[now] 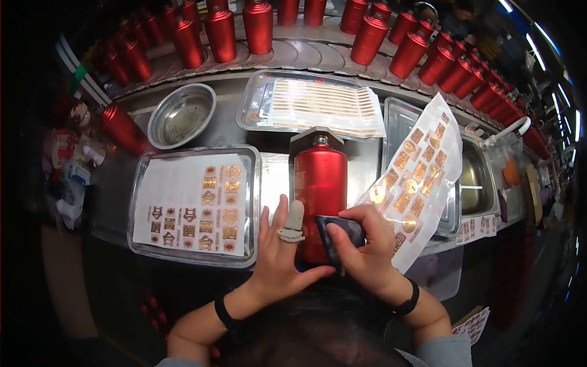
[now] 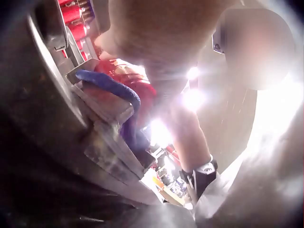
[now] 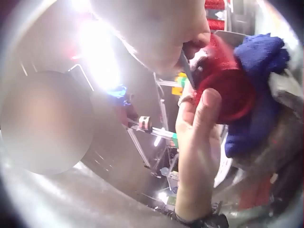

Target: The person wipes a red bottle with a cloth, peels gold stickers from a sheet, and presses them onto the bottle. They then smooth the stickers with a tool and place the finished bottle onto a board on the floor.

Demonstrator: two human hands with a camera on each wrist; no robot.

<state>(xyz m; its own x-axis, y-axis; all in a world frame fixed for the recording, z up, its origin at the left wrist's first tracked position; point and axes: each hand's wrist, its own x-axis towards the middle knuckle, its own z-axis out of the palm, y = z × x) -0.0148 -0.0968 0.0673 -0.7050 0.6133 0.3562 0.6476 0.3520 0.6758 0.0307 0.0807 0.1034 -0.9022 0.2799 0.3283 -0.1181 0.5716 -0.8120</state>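
Observation:
A red metallic bottle [image 1: 321,177] lies on its side in an angular metal cradle [image 1: 299,144], its neck pointing away from me. My left hand [image 1: 275,266] rests along the bottle's left side with fingers extended; a pale finger cot [image 1: 294,219] covers one finger. In the right wrist view, the left thumb [image 3: 209,102] presses at the bottle's base. My right hand [image 1: 378,251] pinches a flat dark scraper [image 1: 345,235] between thumb and fingers, its edge against the bottle's lower right side. Blue cloth [image 3: 259,61] lies under the bottle in that view.
To the left, a tray [image 1: 255,202] bears a sheet of gold characters [image 1: 226,211]. Behind stand a metal bowl [image 1: 183,116] and a tray of gold strips [image 1: 324,101]. A clear sticker sheet [image 1: 422,177] lies at right, before a sink [image 1: 477,177]. Red bottles [image 1: 257,27] line a conveyor.

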